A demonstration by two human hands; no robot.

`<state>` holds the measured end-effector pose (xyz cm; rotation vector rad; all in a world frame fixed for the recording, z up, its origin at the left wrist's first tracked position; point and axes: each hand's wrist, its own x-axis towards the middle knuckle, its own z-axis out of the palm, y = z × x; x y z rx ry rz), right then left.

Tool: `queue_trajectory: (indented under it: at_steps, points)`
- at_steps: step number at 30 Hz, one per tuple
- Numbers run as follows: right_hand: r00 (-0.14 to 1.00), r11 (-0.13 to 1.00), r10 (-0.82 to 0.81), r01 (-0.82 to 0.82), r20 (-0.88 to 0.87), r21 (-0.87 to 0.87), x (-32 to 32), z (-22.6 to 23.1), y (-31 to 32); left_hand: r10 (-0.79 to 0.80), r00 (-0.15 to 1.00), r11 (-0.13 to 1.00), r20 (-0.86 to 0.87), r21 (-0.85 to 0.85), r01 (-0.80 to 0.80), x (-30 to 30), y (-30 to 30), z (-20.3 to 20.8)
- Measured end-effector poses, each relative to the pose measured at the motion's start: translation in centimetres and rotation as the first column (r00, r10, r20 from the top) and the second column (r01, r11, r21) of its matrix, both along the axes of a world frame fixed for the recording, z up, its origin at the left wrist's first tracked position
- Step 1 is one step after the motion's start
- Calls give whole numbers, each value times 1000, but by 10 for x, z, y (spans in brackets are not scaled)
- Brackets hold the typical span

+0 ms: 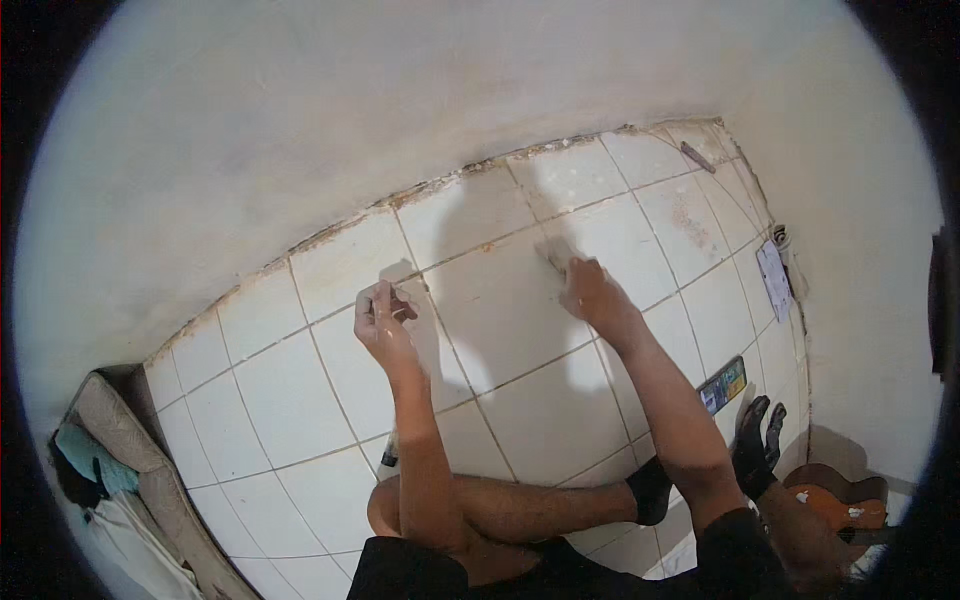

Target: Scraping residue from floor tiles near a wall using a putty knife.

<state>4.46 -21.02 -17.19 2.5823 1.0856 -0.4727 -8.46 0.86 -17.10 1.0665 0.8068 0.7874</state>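
My left hand [383,322] is raised over the white tiled floor [270,400], its fingers curled in toward the thumb. Whatever lies between those fingers, if anything, is too small to make out. To the right, my right hand [594,296] is closed, with the back of the hand up. A blurred greyish streak shows beside its fingertips; whether that is a thin object or a shadow, I cannot tell. Both hands and my head cast soft shadows on the tiles between them and the wall.
A phone with a lit screen [722,385] lies beside my right forearm. Near the far right corner rests a slim dark object [697,156]; a white power strip [773,280] sits along the right wall. A small guitar [835,495] is lower right, a grey cushion [120,425] far left.
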Motion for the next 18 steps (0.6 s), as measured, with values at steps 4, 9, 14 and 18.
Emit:
queue_trajectory:
  at_steps: [4,9,14,18]
  points:
    - [933,973,-218,230,-288,8,-59,-3,-18,28,1000,998,-5,-49,-28,-9,5,6]
    - [935,876,-295,347,-198,336,-113,-17,-28,40,999,998,23,-53,-38,-19,15,9]
    - [676,868,332,-492,658,67,-74,-13,-12,270,961,962,67,-70,-265,-29,32,19]
    - [972,969,191,-209,138,133,-79,-13,-13,305,942,951,137,-85,-296,-39,43,28]
